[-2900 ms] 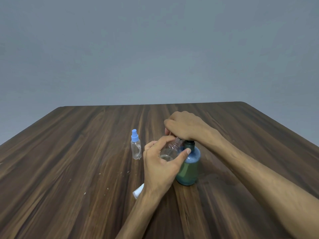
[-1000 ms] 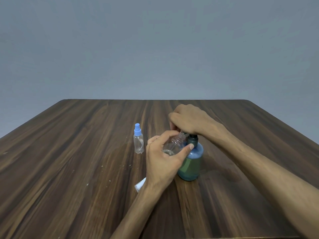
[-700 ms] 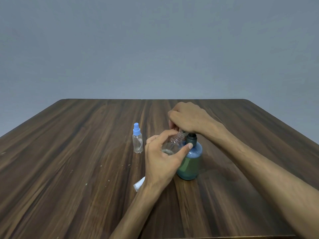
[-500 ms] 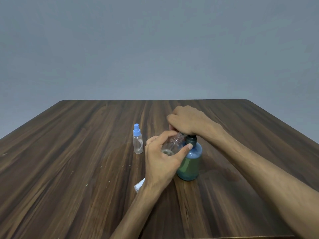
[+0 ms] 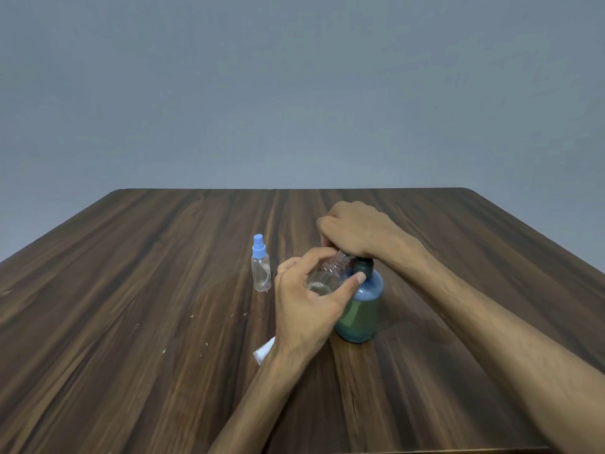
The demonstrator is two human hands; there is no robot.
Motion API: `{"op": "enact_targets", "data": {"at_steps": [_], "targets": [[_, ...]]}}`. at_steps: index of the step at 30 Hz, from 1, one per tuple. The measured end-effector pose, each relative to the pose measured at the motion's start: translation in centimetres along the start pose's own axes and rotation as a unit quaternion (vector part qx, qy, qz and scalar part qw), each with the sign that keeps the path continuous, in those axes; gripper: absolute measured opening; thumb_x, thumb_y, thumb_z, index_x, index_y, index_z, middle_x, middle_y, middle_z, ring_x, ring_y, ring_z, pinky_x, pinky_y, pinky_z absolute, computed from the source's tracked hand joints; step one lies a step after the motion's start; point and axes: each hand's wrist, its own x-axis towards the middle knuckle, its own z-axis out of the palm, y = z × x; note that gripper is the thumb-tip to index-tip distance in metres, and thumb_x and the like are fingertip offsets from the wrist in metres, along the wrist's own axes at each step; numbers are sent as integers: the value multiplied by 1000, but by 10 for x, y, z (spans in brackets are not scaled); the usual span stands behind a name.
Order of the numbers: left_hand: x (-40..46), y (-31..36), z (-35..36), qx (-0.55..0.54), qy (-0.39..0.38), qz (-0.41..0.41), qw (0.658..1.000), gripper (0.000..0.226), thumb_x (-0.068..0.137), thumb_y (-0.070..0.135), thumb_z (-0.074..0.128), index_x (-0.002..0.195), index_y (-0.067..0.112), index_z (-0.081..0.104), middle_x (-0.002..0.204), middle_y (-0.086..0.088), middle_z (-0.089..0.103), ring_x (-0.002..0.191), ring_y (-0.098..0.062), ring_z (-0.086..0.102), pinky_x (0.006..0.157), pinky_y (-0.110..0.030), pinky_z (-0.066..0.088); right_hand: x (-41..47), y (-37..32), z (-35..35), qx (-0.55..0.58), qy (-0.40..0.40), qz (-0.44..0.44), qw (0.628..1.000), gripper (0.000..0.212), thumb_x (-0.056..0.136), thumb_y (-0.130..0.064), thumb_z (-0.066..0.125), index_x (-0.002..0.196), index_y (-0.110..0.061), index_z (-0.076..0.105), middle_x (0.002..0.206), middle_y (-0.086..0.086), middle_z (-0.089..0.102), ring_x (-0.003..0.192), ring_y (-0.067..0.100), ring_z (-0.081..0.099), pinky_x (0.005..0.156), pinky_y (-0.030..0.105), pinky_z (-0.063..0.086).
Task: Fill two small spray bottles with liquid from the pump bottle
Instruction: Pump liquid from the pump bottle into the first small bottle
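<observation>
Centre frame, the left hand point(image 5: 302, 309) pinches the open clear spray bottle point(image 5: 329, 273) by its body, thin, light and likely slippery, tilted against the pump bottle point(image 5: 360, 309), whose head the curled right hand point(image 5: 355, 229) covers. Count: two spray bottles, the capped spray bottle point(image 5: 261, 271) standing left, one pump bottle, one white piece point(image 5: 263, 352) on the table point(image 5: 131, 322)

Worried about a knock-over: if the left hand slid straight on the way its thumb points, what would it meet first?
Probably the pump bottle: the left hand, gripping the open spray bottle, already has its thumb beside or against it; depth is unclear.
</observation>
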Motion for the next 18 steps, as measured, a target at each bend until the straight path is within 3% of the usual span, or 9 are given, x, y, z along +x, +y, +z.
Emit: {"op": "enact_targets", "data": {"at_steps": [4, 8, 12, 16, 18], "targets": [[0, 0, 0, 0, 3, 9, 1000, 38, 76, 56, 86, 109, 40, 75, 99, 15, 81, 104, -32, 76, 89, -55, 64, 0, 1, -6, 37, 20, -12, 999, 37, 92, -29, 47, 78, -19, 80, 77, -7, 78, 81, 21, 73, 73, 37, 53], [1, 0, 0, 0, 2, 2, 1000, 40, 75, 56, 86, 110, 41, 74, 99, 16, 81, 105, -30, 76, 88, -54, 64, 1, 1, -1, 5, -15, -1, 1000, 37, 91, -30, 45, 79, -18, 79, 82, 0, 76, 82, 26, 70, 69, 38, 49], [0, -2, 0, 4, 5, 10, 1000, 40, 76, 57, 86, 111, 41, 74, 101, 16, 81, 105, -31, 76, 89, -55, 64, -1, 1, -6, 50, 25, -12, 998, 40, 84, -35, 44, 75, -19, 79, 73, -7, 78, 80, 21, 74, 77, 41, 58], [0, -1, 1, 3, 6, 1, 1000, 40, 75, 57, 86, 109, 41, 74, 99, 15, 81, 104, -30, 76, 88, -55, 64, 0, -1, -2, -1, -7, 0, 1000, 37, 91, -32, 46, 82, -18, 79, 85, 1, 76, 83, 25, 70, 68, 37, 48], [0, -3, 1, 5, 6, 3, 1000, 40, 75, 57, 87, 108, 39, 75, 99, 14, 81, 104, -31, 76, 88, -55, 64, -1, -1, -4, 2, 14, -7, 1000, 37, 92, -32, 47, 85, -17, 80, 81, -3, 77, 81, 23, 71, 69, 36, 50]]}}
